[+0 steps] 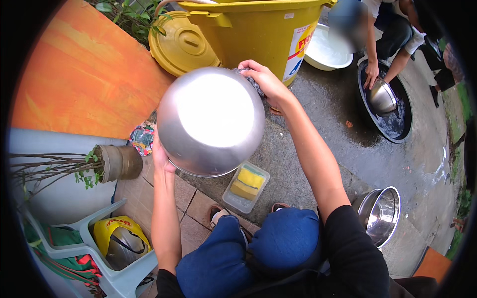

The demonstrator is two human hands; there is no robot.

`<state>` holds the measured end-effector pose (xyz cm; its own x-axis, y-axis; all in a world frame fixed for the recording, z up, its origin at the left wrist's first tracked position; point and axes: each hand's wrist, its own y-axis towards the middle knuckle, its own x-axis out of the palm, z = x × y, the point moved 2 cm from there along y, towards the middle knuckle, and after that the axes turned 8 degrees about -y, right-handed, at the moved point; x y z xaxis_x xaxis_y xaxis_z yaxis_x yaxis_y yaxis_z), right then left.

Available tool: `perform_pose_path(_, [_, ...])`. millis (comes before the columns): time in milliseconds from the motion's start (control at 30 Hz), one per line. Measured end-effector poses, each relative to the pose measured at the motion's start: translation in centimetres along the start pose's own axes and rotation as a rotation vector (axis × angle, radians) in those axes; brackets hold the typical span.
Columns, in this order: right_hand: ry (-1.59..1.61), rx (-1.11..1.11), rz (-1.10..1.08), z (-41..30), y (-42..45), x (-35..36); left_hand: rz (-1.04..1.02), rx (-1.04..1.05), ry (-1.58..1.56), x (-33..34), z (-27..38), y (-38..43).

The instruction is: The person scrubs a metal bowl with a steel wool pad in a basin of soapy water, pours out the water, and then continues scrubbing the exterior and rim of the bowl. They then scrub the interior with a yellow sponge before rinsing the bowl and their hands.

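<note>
A large stainless steel mixing bowl (212, 123) is held up before me, its rounded outside towards my eyes. My left hand (162, 152) grips the bowl's left rim, partly hidden behind the steel. At the upper right edge my right hand (262, 80) presses a dark scrubbing pad (257, 86) against the bowl; the fingers partly cover the pad. Below the bowl, a clear plastic container (244, 206) rests on the ground by my feet. Inside it lies a yellow sponge (249, 180) with a green scouring layer.
A big yellow plastic bin (253, 41) stands ahead, its lid (182, 46) leaning beside it. At right another person's hands (372, 72) hold a steel bowl (383, 97) in a black basin (408, 123) of water. Steel bowls (382, 214) lie near my right; a plastic chair (126, 268) is left.
</note>
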<state>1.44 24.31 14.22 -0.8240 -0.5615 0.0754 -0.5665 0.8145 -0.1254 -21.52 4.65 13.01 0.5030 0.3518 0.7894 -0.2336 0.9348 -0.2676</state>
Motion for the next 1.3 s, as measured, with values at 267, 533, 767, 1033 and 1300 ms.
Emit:
perform_pose_path(267, [-0.844,-0.879,0.216,-4.9,-7.1,9.6,-0.017,0.096,1.045,6.9,-1.7,-2.3])
perform_pose_path(533, [-0.642,-0.745,0.082,-5.2,-3.2,4.4,-0.192,0.272,1.23,9.3,-0.9,-3.6])
perform_pose_path(767, [-0.4,-0.516,-0.186,-5.4,-1.7,0.6,-0.372,0.423,1.278,10.3,-0.1,-5.1])
perform_pose_path(1033, [-0.671,-0.66,-0.102,-6.4,-4.2,1.5,-0.275,0.291,1.371,9.7,1.9,-4.0])
perform_pose_path(1300, [-1.018,-1.108,0.104,-9.0,-6.9,5.7,-0.102,0.689,1.369,12.4,-2.2,-2.1])
